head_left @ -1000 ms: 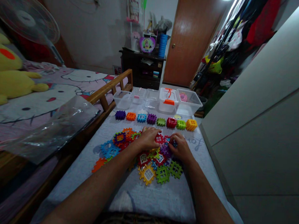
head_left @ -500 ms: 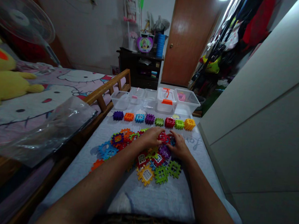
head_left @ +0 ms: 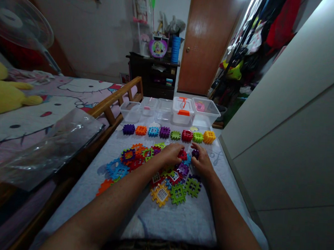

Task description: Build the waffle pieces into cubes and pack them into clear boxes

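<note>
My left hand (head_left: pixel 173 153) reaches over a heap of flat, notched plastic building blocks, its fingers and thumb closed around a red building block (head_left: pixel 183 154). To its right, my right hand (head_left: pixel 202 162) grips a dark purple building block (head_left: pixel 195 153) between thumb and fingers. Below the hands lie a purple block (head_left: pixel 183 169), two green blocks (head_left: pixel 178 193) and a yellow block with a white window (head_left: pixel 161 194). Blue blocks (head_left: pixel 117 169) and an orange block (head_left: pixel 104 187) lie left of my left forearm, which covers part of the heap.
Beyond the heap runs a row of blocks grouped by colour, from dark purple (head_left: pixel 128 129) to yellow (head_left: pixel 209 137). Clear plastic boxes (head_left: pixel 206 107) and a lidded box with orange clips (head_left: pixel 182 116) stand behind it. A wooden bed rail (head_left: pixel 112 99) borders the left, a pale cabinet (head_left: pixel 289 146) the right.
My hands have moved slightly apart. A dark purple block now shows in my right hand, and the red block stays at my left. The whole view has shifted a little.
</note>
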The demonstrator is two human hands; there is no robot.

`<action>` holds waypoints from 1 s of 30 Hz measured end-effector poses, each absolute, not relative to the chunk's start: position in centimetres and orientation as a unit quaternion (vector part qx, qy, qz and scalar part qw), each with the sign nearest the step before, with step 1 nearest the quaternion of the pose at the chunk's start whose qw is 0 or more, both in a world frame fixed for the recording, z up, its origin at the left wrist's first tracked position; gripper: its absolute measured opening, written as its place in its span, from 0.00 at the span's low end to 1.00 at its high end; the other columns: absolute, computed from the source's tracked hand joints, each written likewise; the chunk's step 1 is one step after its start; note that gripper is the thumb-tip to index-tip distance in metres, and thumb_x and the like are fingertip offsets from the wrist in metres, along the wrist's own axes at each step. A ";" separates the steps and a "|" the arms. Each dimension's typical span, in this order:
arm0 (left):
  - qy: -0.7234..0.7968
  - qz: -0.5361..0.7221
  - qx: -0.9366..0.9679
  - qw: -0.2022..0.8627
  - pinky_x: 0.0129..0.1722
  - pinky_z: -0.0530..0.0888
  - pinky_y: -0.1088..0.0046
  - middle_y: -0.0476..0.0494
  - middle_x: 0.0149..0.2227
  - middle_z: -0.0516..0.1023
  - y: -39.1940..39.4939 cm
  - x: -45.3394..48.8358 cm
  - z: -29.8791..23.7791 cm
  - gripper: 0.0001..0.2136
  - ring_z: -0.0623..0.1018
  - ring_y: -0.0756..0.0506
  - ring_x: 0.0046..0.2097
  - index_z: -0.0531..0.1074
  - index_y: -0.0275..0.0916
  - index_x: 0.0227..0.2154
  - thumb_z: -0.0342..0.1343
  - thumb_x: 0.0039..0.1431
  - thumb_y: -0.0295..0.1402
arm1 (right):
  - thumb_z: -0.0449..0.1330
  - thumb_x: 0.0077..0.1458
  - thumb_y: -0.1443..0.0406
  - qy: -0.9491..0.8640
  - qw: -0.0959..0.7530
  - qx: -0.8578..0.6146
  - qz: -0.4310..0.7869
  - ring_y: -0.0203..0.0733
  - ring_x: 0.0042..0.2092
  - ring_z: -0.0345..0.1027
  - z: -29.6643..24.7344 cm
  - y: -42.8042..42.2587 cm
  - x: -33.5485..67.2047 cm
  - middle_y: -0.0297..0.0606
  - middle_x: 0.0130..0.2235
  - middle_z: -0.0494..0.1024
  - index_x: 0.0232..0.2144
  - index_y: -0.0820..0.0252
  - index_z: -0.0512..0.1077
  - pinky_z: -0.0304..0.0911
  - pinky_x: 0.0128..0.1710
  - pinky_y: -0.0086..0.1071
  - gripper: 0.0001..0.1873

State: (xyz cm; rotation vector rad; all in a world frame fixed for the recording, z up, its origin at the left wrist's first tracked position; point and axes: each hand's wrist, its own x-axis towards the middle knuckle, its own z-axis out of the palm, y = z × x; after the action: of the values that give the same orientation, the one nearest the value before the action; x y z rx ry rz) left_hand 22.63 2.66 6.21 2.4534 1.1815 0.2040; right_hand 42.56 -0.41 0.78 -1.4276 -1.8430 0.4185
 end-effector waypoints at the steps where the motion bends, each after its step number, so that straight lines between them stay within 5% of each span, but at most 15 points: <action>1: 0.420 0.075 0.881 0.207 0.50 0.72 0.63 0.39 0.46 0.78 2.7 22.7 6.2 0.18 0.76 0.39 0.49 0.72 0.38 0.47 0.60 0.51 0.30 | 0.53 0.43 0.72 -0.720 0.377 -0.559 0.163 0.50 0.53 0.66 0.8 -0.4 42.6 0.45 0.50 0.76 0.56 0.59 0.66 0.60 0.57 0.49 0.34; 9: 0.401 0.115 0.873 0.254 0.62 0.65 0.63 0.32 0.63 0.66 3.2 22.9 5.7 0.38 0.68 0.39 0.63 0.58 0.34 0.63 0.62 0.46 0.24 | 0.59 0.49 0.66 -0.753 0.346 -0.533 0.173 0.51 0.54 0.65 1.3 -0.7 42.3 0.45 0.52 0.75 0.56 0.58 0.67 0.60 0.57 0.49 0.30; 13: 0.398 0.154 0.865 0.264 0.65 0.61 0.63 0.31 0.68 0.58 3.0 21.3 6.1 0.40 0.61 0.39 0.68 0.54 0.35 0.66 0.62 0.49 0.26 | 0.64 0.50 0.62 -0.770 0.307 -0.530 0.178 0.52 0.56 0.63 1.3 -0.6 41.5 0.46 0.55 0.73 0.59 0.55 0.66 0.59 0.57 0.50 0.32; 22: 0.517 0.212 0.804 0.205 0.61 0.66 0.56 0.37 0.59 0.72 2.0 10.3 7.5 0.25 0.71 0.36 0.60 0.69 0.39 0.55 0.56 0.54 0.39 | 0.65 0.49 0.64 -0.769 0.295 -0.542 0.163 0.51 0.56 0.64 0.8 -0.1 40.9 0.44 0.53 0.75 0.55 0.54 0.69 0.59 0.57 0.50 0.29; 30: 0.652 0.295 0.662 0.222 0.56 0.71 0.59 0.39 0.53 0.77 1.2 1.2 3.9 0.32 0.76 0.34 0.54 0.75 0.39 0.47 0.55 0.47 0.58 | 0.65 0.49 0.64 -0.770 0.292 -0.544 0.163 0.51 0.54 0.65 1.0 -0.2 41.0 0.44 0.50 0.77 0.54 0.56 0.70 0.59 0.56 0.49 0.28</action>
State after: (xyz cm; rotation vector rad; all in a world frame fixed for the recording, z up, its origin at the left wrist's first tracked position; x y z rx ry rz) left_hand 1.17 1.23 3.85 1.8303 1.8005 0.8150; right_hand 41.00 -0.23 0.95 -1.4489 -2.0517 0.4345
